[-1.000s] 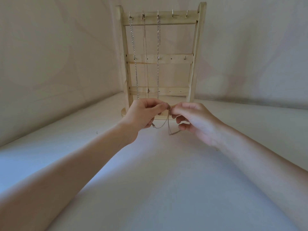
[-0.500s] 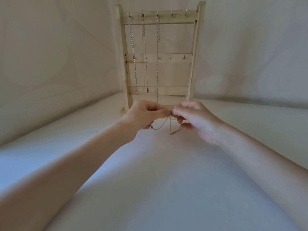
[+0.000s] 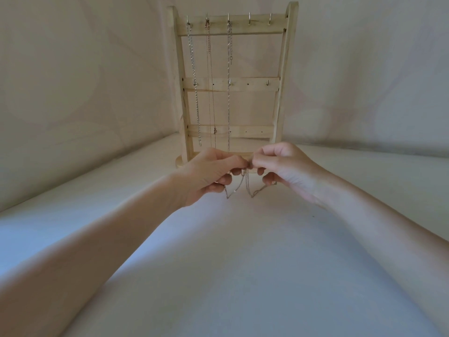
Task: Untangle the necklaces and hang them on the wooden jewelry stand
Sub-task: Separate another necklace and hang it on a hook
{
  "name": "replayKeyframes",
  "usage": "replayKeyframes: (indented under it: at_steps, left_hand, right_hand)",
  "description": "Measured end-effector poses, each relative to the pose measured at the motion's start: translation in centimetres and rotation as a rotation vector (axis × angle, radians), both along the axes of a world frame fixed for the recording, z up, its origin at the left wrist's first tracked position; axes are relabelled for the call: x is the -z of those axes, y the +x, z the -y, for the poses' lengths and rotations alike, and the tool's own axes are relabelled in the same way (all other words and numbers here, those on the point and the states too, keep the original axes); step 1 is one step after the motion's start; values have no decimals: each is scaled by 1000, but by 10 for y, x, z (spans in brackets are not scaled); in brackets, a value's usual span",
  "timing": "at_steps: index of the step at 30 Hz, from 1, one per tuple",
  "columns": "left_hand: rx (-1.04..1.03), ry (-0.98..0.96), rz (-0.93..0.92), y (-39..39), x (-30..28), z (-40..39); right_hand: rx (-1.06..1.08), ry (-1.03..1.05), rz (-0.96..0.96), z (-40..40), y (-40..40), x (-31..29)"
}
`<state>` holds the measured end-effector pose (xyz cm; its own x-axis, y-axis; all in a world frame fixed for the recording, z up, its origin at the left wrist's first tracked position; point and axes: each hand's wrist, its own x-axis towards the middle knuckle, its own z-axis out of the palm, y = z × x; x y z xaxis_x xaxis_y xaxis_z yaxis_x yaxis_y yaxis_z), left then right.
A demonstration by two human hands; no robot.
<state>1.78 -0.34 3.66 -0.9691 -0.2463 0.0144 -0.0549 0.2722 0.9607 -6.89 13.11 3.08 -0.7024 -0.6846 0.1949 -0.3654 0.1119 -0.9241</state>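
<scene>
A wooden jewelry stand (image 3: 285, 69) rises at the back centre of the white surface. Three chains hang from its top rail hooks: a silver link chain (image 3: 194, 88) on the left, a thin one (image 3: 211, 76) beside it, and another silver chain (image 3: 228, 76) in the middle. Two top hooks on the right are bare. In front of the stand's base, my left hand (image 3: 209, 173) and my right hand (image 3: 284, 166) meet fingertip to fingertip, both pinching a thin silver necklace (image 3: 247, 188). Its loops droop below my fingers, just above the surface.
The white surface (image 3: 230, 263) spreads wide before the stand. Pale fabric walls close in on the left and behind. The stand's middle rail (image 3: 255, 85) carries a few small hooks.
Both hands have stayed in front of the stand's base, shifting only slightly. The hanging loops of the necklace have spread a little wider apart under my fingers.
</scene>
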Motion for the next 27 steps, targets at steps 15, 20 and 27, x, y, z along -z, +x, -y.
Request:
replayKeyframes:
  at_steps: [15,20,27]
  left_hand:
    - [-50,355,-20,1,3,1]
    - [-79,84,-89,1,3,-2]
    - [28,-418,-94,1,-3,-5]
  right_hand:
    - [6,-127,45,-4,-4,2]
    - [121,-54,-80,-2,0,1]
    - [39,145,-234,-5,2,-9]
